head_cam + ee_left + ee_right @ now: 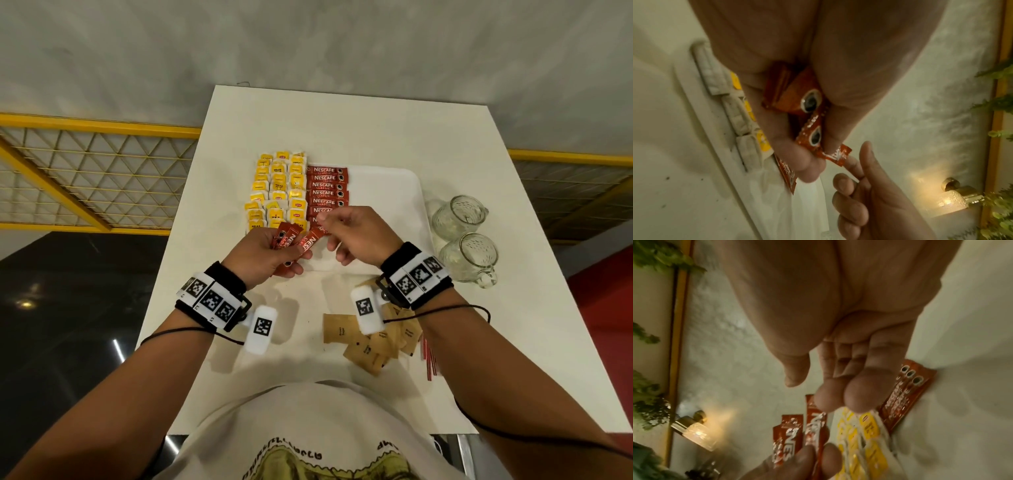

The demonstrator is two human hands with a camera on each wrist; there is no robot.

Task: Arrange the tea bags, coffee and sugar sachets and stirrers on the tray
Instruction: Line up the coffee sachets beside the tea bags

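Observation:
My left hand (265, 251) grips a small bunch of red coffee sachets (291, 244) just above the near left corner of the white tray (394, 192). The same sachets (807, 100) fan out of its fist in the left wrist view. My right hand (346, 233) hovers beside them; its thumb and fingers (838, 399) are apart and hold nothing, and the fingertips (854, 163) sit at the end of one sachet. Yellow tea bags (277, 192) lie in rows on the tray's left, with a column of coffee sachets (327, 186) next to them.
Brown sugar sachets (373, 339) lie loose on the white table (342, 130) near me, partly under my right wrist. Red stirrers (428, 356) lie beside them. Two glass mugs (459, 216) stand right of the tray. The tray's right half is bare.

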